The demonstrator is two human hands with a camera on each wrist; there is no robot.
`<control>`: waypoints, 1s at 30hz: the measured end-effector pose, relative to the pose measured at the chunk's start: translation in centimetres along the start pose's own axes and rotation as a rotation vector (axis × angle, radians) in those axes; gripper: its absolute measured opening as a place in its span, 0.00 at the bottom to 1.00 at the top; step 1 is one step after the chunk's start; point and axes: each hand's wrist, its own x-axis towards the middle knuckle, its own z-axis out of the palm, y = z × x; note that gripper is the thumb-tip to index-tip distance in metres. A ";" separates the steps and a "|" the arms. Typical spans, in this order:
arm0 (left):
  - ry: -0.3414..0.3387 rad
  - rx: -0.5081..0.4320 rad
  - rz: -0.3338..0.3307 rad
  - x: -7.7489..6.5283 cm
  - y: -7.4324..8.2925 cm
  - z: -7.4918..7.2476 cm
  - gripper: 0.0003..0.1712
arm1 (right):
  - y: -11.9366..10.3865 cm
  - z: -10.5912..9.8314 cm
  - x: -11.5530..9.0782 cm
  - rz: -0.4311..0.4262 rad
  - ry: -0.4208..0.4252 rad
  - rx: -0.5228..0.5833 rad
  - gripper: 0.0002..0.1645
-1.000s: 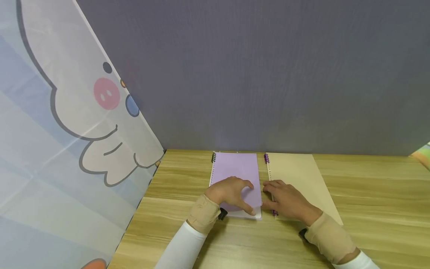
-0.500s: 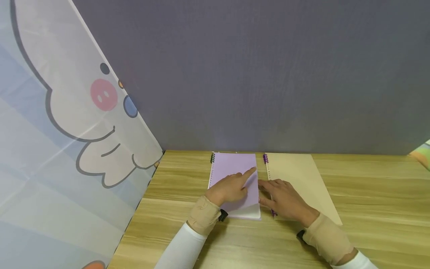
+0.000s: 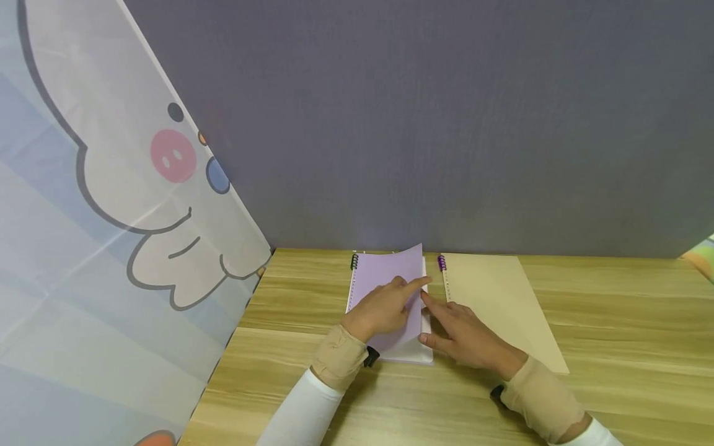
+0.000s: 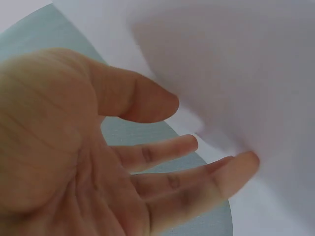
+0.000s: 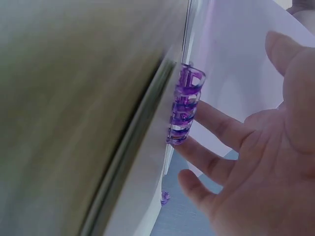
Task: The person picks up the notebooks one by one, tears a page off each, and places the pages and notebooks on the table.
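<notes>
A spiral notebook with a lilac cover (image 3: 379,271) lies before me, its dark green binding rings (image 3: 354,262) on the left. The cover's right side is raised and bends leftward, baring white pages (image 3: 406,354). My left hand (image 3: 378,311) is over the cover, index finger stretched past its right edge; in the left wrist view, thumb and fingers are apart beside a pale sheet (image 4: 275,88). My right hand (image 3: 468,334) has its fingertips at the raised edge, fingers extended. Beneath the right hand lies a cream notebook (image 3: 507,297), whose purple rings (image 5: 186,105) show in the right wrist view.
Both notebooks lie on a wood-grain table (image 3: 625,322) backed by a grey panel (image 3: 446,124). A cartoon-printed sheet (image 3: 100,248) hangs along the left side.
The left index finger straightened toward the cover's right edge. The right hand shifted left from the cream notebook's binding to the lilac cover, whose right edge rose off the pages.
</notes>
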 end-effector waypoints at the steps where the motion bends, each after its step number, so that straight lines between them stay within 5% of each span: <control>1: 0.002 0.014 -0.003 0.0 0.0 0.0 0.39 | 0.0 0.0 0.0 0.005 -0.010 0.003 0.48; 6: 0.003 0.043 -0.019 0.0 0.0 0.1 0.27 | -0.1 0.2 -0.1 0.009 -0.042 0.010 0.49; 15: 0.024 0.023 -0.025 -0.1 -0.2 -0.1 0.29 | 0.0 0.2 -0.2 -0.007 -0.069 0.009 0.46; 30: 0.224 -0.176 -0.006 -1.0 -2.1 -3.4 0.21 | -0.1 -0.4 -0.2 0.047 -0.140 0.007 0.43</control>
